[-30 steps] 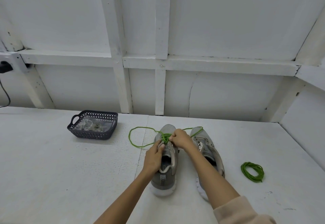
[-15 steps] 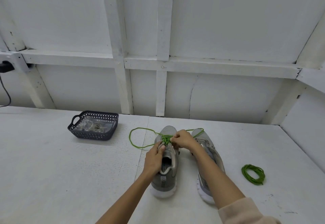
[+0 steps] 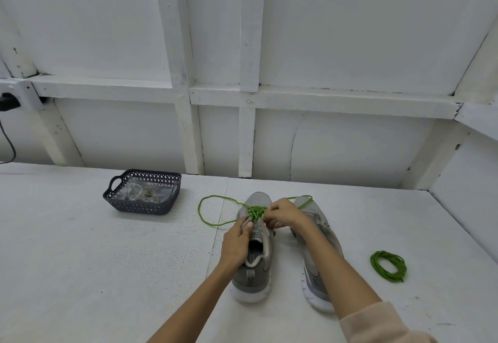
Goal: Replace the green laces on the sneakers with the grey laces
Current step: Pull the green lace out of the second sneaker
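The right hand (image 3: pixel 281 212) pinched the thin green lace (image 3: pixel 215 208) half-threaded through the left grey mesh sneaker (image 3: pixel 253 251); the left hand (image 3: pixel 238 240) gripped its tongue (regrettably, no grey laces fitted).

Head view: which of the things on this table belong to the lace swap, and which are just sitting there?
In the job:
left sneaker, green lace partly out
right sneaker
coiled green lace
dark basket, clear packets inside, contents unclear
left hand, right hand, both at the lace

Lying about:
black cable, far left
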Demonstrator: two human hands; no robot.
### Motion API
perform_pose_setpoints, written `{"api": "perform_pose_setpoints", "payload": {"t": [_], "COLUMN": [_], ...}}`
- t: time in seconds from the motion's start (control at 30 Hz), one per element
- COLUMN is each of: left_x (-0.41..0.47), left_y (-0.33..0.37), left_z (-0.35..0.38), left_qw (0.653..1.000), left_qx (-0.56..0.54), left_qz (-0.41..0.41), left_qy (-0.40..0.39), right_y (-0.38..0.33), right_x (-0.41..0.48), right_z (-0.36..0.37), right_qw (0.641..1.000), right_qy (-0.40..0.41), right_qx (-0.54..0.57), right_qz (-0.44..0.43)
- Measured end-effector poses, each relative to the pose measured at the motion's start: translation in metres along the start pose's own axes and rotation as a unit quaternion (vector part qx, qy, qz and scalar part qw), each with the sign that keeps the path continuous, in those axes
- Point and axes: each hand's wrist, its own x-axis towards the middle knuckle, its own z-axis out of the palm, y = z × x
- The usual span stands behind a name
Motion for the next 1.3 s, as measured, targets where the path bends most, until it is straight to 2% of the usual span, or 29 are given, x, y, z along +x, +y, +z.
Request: {"api": "perform_pose_setpoints", "payload": {"t": [0.2, 0.33, 0.47, 0.5, 0.6, 0.67, 0.73, 0.83, 0.9, 0.97, 1.0, 1.07, 1.13, 1.2, 1.23, 1.3], "left_x": [-0.001, -0.002, -0.003, -0.003, -0.003, -0.003, -0.003, -0.002, -0.002, -0.002, -0.003, -0.003, -0.004, -0.003, -0.003, -0.003], "left_y": [0.000, 0.001, 0.002, 0.002, 0.002, 0.002, 0.002, 0.001, 0.001, 0.002, 0.003, 0.003, 0.004, 0.003, 0.003, 0.001], "left_z": [0.001, 0.000, 0.000, 0.000, 0.000, 0.001, 0.001, 0.002, 0.002, 0.002, 0.001, 0.001, 0.001, 0.001, 0.001, 0.001], "left_qw": [1.000, 1.000, 1.000, 1.000, 1.000, 1.000, 1.000, 1.000, 1.000, 1.000, 1.000, 1.000, 1.000, 1.000, 1.000, 1.000], "left_qx": [-0.008, -0.007, 0.000, -0.002, -0.002, 0.001, 0.007, 0.011, 0.015, 0.015, 0.015, 0.015, 0.013, 0.012, 0.011, 0.008], "left_qz": [0.001, 0.000, 0.003, 0.001, -0.001, 0.000, 0.001, -0.002, -0.005, -0.005, -0.004, -0.003, -0.004, -0.005, -0.005, -0.007], "left_qy": [0.000, 0.002, 0.006, 0.006, 0.007, 0.008, 0.010, 0.014, 0.015, 0.016, 0.015, 0.014, 0.016, 0.017, 0.016, 0.012], "right_y": [0.002, 0.005, 0.008, 0.009, 0.008, 0.009, 0.012, 0.015, 0.013, 0.012, 0.013, 0.012, 0.011, 0.010, 0.009, 0.008], "right_x": [0.001, 0.001, 0.007, 0.005, -0.006, -0.007, -0.003, -0.001, -0.004, -0.007, -0.006, -0.004, -0.003, -0.003, -0.005, -0.009], "right_z": [0.003, 0.000, -0.001, 0.000, 0.003, 0.002, 0.001, 0.002, 0.004, 0.006, 0.006, 0.007, 0.009, 0.009, 0.009, 0.008], "right_qw": [0.998, 1.000, 0.990, 0.991, 0.999, 0.999, 0.995, 0.981, 0.988, 0.998, 0.999, 0.994, 0.973, 0.948, 0.954, 0.985], "right_qy": [0.041, 0.023, 0.138, 0.134, 0.048, 0.038, 0.100, 0.165, 0.121, 0.058, 0.053, 0.111, 0.207, 0.243, 0.217, 0.118], "right_qx": [0.055, 0.001, 0.003, 0.013, 0.017, -0.009, -0.007, 0.098, 0.093, 0.032, 0.003, -0.006, 0.097, 0.205, 0.205, 0.123], "right_qz": [0.015, 0.004, -0.008, -0.006, 0.000, -0.014, -0.027, -0.019, -0.009, 0.002, 0.002, -0.009, -0.015, -0.014, -0.012, 0.002]}}
